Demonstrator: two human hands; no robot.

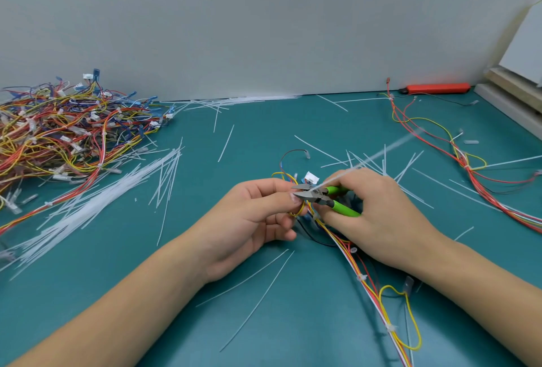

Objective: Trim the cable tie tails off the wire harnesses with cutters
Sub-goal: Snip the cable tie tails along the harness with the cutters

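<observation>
Teal mat point(205, 249), left hand point(252, 220) fingers pinching harness point(346, 249), right hand point(378, 217) gripping cutters point(325, 198) just beside

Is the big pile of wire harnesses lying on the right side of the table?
No, the pile of wire harnesses lies at the far left of the green table.

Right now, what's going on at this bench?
A person is trimming cable ties. The right hand grips green-handled cutters, blades open around a white tie tail. The left hand pinches the wire harness at the tie. Cut tails litter the green mat; a harness pile sits far left.
</observation>
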